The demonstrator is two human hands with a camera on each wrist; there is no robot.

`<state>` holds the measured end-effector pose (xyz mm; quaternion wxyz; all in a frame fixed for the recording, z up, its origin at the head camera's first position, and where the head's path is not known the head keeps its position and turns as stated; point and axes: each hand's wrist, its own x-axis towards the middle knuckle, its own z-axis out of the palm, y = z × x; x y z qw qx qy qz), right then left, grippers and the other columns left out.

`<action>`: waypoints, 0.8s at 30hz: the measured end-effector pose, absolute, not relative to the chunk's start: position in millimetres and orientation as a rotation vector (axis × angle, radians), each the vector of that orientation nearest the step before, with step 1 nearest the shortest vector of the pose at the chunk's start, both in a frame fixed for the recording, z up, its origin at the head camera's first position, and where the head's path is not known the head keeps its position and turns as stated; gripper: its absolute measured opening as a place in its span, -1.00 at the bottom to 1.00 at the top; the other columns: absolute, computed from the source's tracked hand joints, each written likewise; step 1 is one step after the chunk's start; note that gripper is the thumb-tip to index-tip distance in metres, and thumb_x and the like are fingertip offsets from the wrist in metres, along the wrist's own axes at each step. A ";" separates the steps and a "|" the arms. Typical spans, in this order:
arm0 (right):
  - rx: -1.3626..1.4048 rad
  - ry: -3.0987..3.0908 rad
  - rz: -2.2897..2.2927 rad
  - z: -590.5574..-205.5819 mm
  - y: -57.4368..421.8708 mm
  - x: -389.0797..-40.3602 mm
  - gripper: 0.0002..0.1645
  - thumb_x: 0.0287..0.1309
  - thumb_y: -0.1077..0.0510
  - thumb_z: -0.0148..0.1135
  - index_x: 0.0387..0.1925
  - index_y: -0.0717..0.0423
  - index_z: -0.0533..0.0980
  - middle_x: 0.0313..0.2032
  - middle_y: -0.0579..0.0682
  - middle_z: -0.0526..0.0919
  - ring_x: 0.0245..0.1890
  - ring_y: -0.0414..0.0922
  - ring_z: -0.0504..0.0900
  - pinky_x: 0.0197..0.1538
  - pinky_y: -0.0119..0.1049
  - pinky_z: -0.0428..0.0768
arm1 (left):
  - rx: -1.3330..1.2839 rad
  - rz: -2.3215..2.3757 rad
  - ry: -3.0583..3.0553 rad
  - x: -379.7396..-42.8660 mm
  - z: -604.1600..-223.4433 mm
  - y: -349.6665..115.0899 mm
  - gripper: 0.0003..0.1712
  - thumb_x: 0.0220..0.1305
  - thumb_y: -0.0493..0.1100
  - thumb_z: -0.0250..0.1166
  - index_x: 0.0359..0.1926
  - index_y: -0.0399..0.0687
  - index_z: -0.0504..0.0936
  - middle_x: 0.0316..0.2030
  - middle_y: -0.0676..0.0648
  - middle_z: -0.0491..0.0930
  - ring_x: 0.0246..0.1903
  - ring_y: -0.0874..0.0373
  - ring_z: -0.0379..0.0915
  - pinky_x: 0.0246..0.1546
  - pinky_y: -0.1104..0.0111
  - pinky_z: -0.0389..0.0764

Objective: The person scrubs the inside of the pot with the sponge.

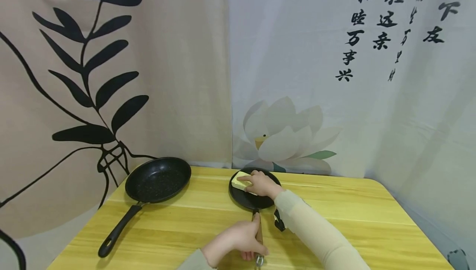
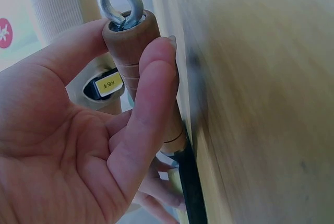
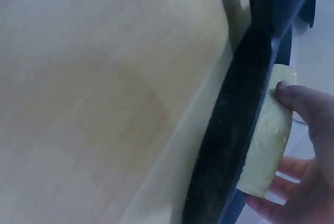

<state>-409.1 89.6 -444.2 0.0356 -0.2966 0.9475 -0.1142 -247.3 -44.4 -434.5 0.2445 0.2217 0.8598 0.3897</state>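
In the head view, a small black frying pan [image 1: 243, 200] lies near the table's far edge, its handle toward me. My left hand [image 1: 241, 237] grips the brown wooden handle [image 2: 136, 72], thumb along it; a metal ring [image 2: 121, 6] sticks out of the handle's end. My right hand [image 1: 263, 185] holds a pale yellow sponge [image 1: 239, 181] on the left part of the pan's cooking surface. In the right wrist view, the thumb lies on one end of the sponge [image 3: 269, 135] and other fingers on its far side, with the pan wall in front.
To the left stands a larger black frying pan [image 1: 159, 179], its black handle [image 1: 119, 230] pointing toward the table's near left. The wooden table [image 1: 353, 208] ends at a patterned curtain [image 1: 186, 76]. A small labelled device [image 2: 107, 84] is on the right sleeve.
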 end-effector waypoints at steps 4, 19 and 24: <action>-0.873 2.918 -0.369 -444.6 89.3 -407.7 -0.41 0.28 -0.01 0.25 0.33 -0.25 0.41 0.06 0.10 0.44 -0.02 0.04 0.41 -0.09 -0.07 0.50 | 0.604 1.070 2.349 -246.3 -433.9 -44.1 0.19 0.11 -0.08 0.46 0.41 -0.58 -0.15 -0.72 -0.08 0.59 -0.79 0.11 0.50 -0.73 0.28 0.59; -0.808 2.960 -0.367 -445.7 90.9 -412.0 -0.40 0.24 -0.01 0.29 0.31 -0.22 0.43 0.12 0.18 0.44 0.02 0.12 0.48 -0.09 -0.01 0.52 | 0.616 1.044 2.368 -246.9 -433.9 -43.9 0.19 0.11 -0.07 0.46 0.42 -0.56 -0.14 -0.71 -0.05 0.59 -0.78 0.13 0.50 -0.74 0.28 0.57; -0.786 2.960 -0.379 -446.5 91.2 -413.2 -0.40 0.24 0.00 0.30 0.31 -0.25 0.43 0.08 0.14 0.45 -0.09 0.04 0.49 -0.19 -0.11 0.51 | 0.619 1.046 2.365 -246.4 -433.1 -44.2 0.19 0.12 -0.07 0.46 0.42 -0.57 -0.14 -0.71 -0.06 0.59 -0.78 0.11 0.49 -0.74 0.27 0.57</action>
